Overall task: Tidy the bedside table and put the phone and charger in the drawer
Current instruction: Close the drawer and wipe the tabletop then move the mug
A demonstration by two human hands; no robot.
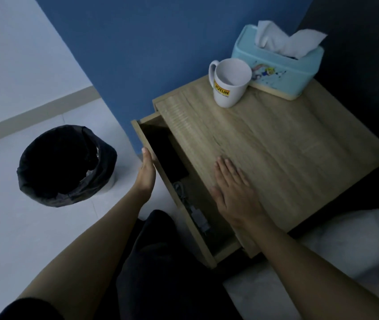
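I see the phone (166,155) and charger (197,213) lying in the half-open drawer (145,132). My left hand (147,174) presses flat against its front, fingers together. My right hand (232,192) lies flat on the tabletop (288,139), fingers slightly apart.

tabletop (276,139): pale wood grain
mug (229,83): white, yellow label
tissue box (283,65): light blue, cartoon print
phone (165,153): black
bin (66,166): black liner
wall (149,42): blue
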